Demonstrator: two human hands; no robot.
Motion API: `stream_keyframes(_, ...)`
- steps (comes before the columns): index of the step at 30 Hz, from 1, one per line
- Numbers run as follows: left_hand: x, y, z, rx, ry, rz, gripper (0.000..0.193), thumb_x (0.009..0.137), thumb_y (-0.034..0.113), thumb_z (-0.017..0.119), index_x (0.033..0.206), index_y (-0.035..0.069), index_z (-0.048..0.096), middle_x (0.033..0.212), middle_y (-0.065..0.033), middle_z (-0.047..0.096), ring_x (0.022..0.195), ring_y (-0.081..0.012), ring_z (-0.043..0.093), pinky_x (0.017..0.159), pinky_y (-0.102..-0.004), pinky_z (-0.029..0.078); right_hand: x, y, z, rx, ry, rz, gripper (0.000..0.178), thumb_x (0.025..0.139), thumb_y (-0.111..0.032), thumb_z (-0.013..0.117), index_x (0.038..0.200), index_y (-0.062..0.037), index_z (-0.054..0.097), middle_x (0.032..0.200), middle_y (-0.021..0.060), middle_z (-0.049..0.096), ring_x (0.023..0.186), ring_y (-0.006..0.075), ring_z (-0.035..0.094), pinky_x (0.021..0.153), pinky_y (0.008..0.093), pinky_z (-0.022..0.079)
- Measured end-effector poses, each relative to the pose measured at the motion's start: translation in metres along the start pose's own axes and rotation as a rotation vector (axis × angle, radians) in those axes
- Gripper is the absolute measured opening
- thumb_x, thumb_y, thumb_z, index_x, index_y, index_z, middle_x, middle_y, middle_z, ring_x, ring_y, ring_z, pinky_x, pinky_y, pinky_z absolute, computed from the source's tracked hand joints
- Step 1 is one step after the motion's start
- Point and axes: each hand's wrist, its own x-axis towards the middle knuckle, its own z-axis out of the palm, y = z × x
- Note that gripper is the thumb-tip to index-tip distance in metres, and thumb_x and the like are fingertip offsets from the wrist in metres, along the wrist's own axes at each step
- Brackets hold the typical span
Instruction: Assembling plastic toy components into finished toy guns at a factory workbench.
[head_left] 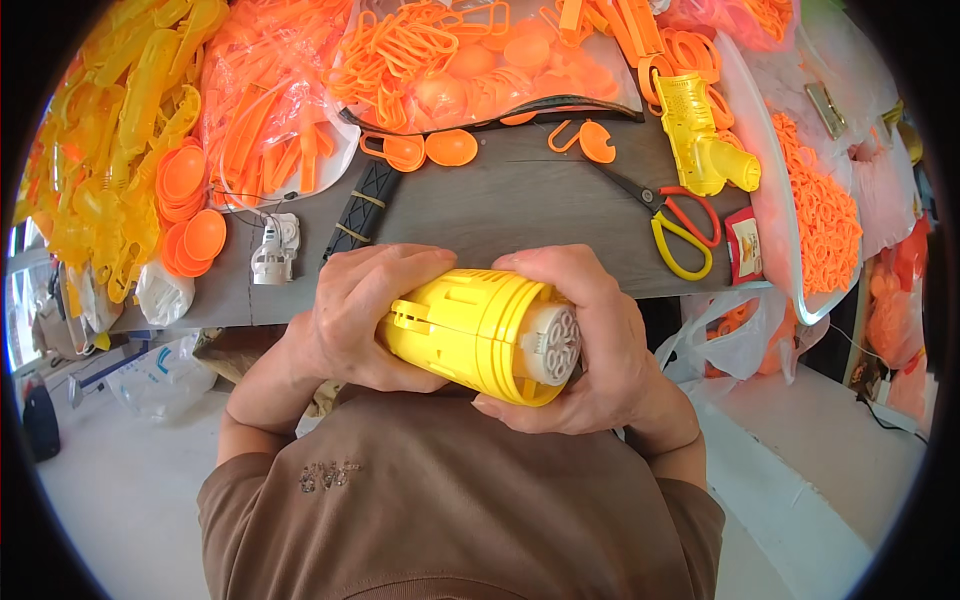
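Between my two hands, in front of the table's near edge, is a yellow plastic cylindrical housing [455,330]. It lies on its side, with a seam along its length. A grey-white round insert [553,345] with several round openings sits in its right end. My left hand [365,315] wraps the left end, which its fingers hide. My right hand [595,340] grips the right end around the rim, thumb and fingers on opposite sides. Beyond my left hand, a small white mechanism [275,248] with thin wires lies on the table, near a black ribbed strip [362,212].
Scissors [660,215] with red and yellow handles lie on the grey table [500,200], near a yellow toy-like housing [703,140]. Orange discs [200,238] and yellow parts [120,130] pile up at left. Bagged orange parts [480,75] line the back; a bin of orange links [815,215] stands right.
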Motion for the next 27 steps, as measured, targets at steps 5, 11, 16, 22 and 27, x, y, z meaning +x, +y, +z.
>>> stream_keyframes(5, 0.003, 0.001, -0.004, 0.015, -0.029, 0.015, 0.059, 0.053, 0.017, 0.079, 0.101, -0.006, 0.053, 0.084, -0.0167, 0.063, 0.067, -0.0281, 0.064, 0.058, -0.0327, 0.052, -0.002, 0.008, 0.001, 0.005, 0.025, -0.078, 0.081, 0.057, -0.019, 0.084, 0.121, 0.0016, 0.040, 0.110, 0.0184, 0.052, 0.095, 0.0259, 0.056, 0.082, 0.0333, 0.046)
stream_keyframes(11, 0.000, 0.009, -0.005, -0.046, 0.038, -0.105, 0.070, 0.057, 0.025, 0.084, 0.110, -0.002, 0.049, 0.100, -0.0192, 0.060, 0.085, -0.0302, 0.063, 0.070, -0.0349, 0.051, -0.010, 0.013, -0.006, 0.128, 0.122, -0.004, 0.080, 0.057, -0.015, 0.085, 0.122, 0.0015, 0.040, 0.109, 0.0170, 0.051, 0.095, 0.0245, 0.056, 0.080, 0.0343, 0.046)
stream_keyframes(16, -0.005, 0.005, -0.002, 0.164, 0.227, 0.044, 0.060, 0.057, 0.025, 0.083, 0.103, 0.000, 0.055, 0.106, -0.0200, 0.056, 0.095, -0.0361, 0.058, 0.078, -0.0417, 0.049, -0.015, 0.024, -0.001, 0.132, 0.283, -0.074, 0.084, 0.065, -0.036, 0.080, 0.122, 0.0065, 0.035, 0.110, 0.0226, 0.051, 0.098, 0.0264, 0.055, 0.084, 0.0354, 0.047)
stream_keyframes(22, 0.005, 0.008, 0.001, 0.242, 0.204, 0.046, 0.054, 0.055, 0.020, 0.080, 0.099, -0.001, 0.057, 0.103, -0.0174, 0.056, 0.096, -0.0366, 0.056, 0.080, -0.0438, 0.047, -0.017, 0.032, 0.005, 0.008, 0.351, -0.118, 0.085, 0.065, -0.036, 0.079, 0.123, 0.0074, 0.034, 0.113, 0.0227, 0.048, 0.099, 0.0280, 0.056, 0.085, 0.0363, 0.048)
stream_keyframes(27, 0.016, 0.008, -0.010, 0.100, 0.154, -0.004, 0.051, 0.053, 0.012, 0.081, 0.094, -0.001, 0.054, 0.103, -0.0160, 0.053, 0.098, -0.0348, 0.054, 0.081, -0.0432, 0.045, -0.019, 0.033, 0.005, -0.049, 0.315, -0.165, 0.087, 0.064, -0.037, 0.079, 0.122, 0.0082, 0.035, 0.112, 0.0239, 0.049, 0.099, 0.0289, 0.056, 0.085, 0.0366, 0.048)
